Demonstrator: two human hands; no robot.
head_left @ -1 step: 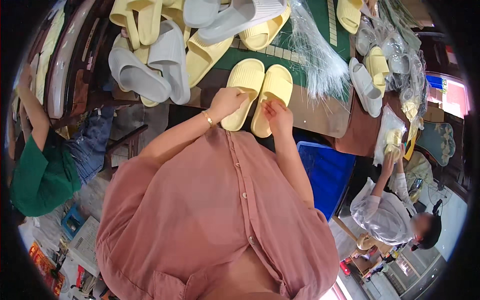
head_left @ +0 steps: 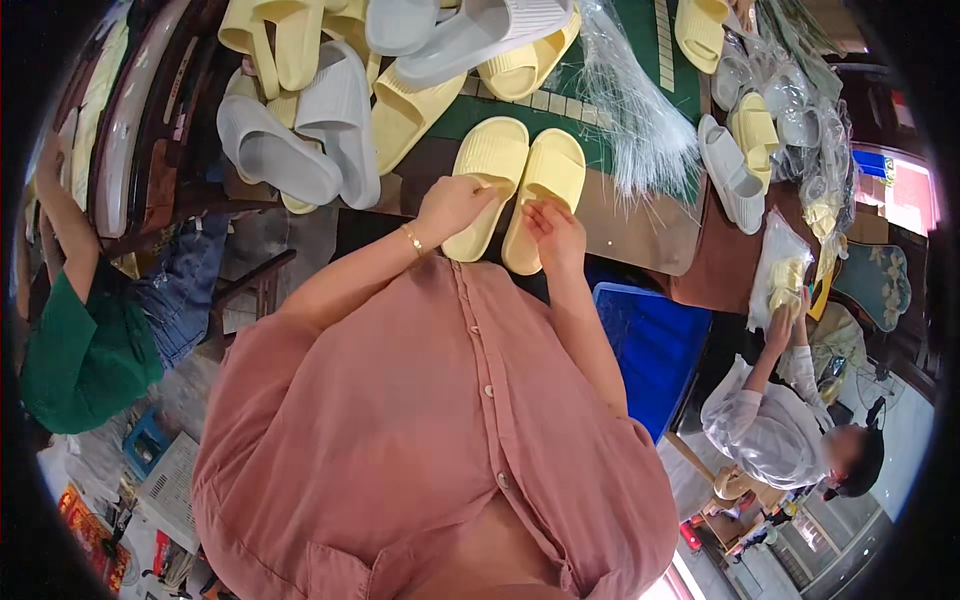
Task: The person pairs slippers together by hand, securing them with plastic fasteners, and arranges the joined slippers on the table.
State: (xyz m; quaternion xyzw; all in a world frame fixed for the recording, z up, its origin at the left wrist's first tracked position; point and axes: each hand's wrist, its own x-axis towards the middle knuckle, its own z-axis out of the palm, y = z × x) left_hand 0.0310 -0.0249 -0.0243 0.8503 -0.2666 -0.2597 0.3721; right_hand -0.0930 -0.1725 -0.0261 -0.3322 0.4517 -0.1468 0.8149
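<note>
Two yellow slippers (head_left: 492,150) sit side by side mid-frame, at the near edge of the tabletop (head_left: 635,235); the left hand (head_left: 458,210) curls by the opening of one, the right hand (head_left: 556,233) bends its fingers at the other, and I cannot tell if either grips. Their heels seem to poke past the edge, so a bump could tip one down. I count one blue tub (head_left: 650,345) right of centre and at least four grey slippers (head_left: 345,125) at upper left.
</note>
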